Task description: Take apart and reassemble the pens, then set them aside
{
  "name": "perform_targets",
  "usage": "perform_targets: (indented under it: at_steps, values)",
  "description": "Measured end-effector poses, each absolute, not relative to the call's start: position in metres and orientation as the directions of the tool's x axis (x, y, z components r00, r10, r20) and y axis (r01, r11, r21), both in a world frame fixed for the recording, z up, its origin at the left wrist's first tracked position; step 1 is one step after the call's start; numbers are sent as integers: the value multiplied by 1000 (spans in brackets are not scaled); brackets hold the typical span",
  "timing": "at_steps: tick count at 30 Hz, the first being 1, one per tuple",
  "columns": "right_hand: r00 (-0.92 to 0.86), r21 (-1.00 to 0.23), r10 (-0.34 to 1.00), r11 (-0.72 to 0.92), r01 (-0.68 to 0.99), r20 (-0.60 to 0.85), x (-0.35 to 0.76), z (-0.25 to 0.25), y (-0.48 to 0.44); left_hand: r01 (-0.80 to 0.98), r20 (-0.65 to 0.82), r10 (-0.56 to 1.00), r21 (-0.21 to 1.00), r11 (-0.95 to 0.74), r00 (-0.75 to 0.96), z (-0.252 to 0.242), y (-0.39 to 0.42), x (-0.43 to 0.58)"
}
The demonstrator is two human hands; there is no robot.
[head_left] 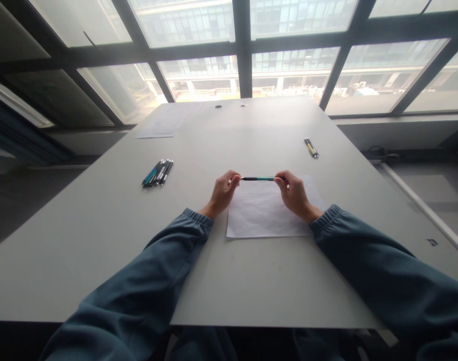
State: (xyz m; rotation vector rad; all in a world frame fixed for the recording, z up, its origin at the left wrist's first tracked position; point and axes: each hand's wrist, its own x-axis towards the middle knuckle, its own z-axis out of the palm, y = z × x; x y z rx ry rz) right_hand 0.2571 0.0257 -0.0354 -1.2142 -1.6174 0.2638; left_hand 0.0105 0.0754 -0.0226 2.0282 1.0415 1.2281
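A pen point(264, 179) with a green barrel and a black grip section lies level between my two hands, above a sheet of white paper point(266, 220). My left hand point(224, 192) pinches its black end between thumb and fingers. At the green end, my right hand point(293, 193) has the same kind of pinch. Both tips of the pen are partly hidden by my fingers. Faint marks show on the paper, which lies flat on the table under and between my hands.
A bunch of several pens point(157, 174) lies to the left on the white table point(112, 240). Two pens point(311, 148), one with yellow on it, lie at the right. Other paper sheets point(163, 120) rest at the far left, before large windows. Round holes point(218, 107) are at the back edge.
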Motion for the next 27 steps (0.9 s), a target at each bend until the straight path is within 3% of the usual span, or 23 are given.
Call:
perform_targets:
  at_steps: [6, 27]
  values:
    - [43, -672, 799, 475, 568, 600, 256, -34, 25, 378, 412, 861, 778, -503, 297, -28, 77, 8]
    - [45, -667, 795, 476, 573, 605, 257, -34, 25, 327, 478, 817, 754, -570, 321, -17, 69, 10]
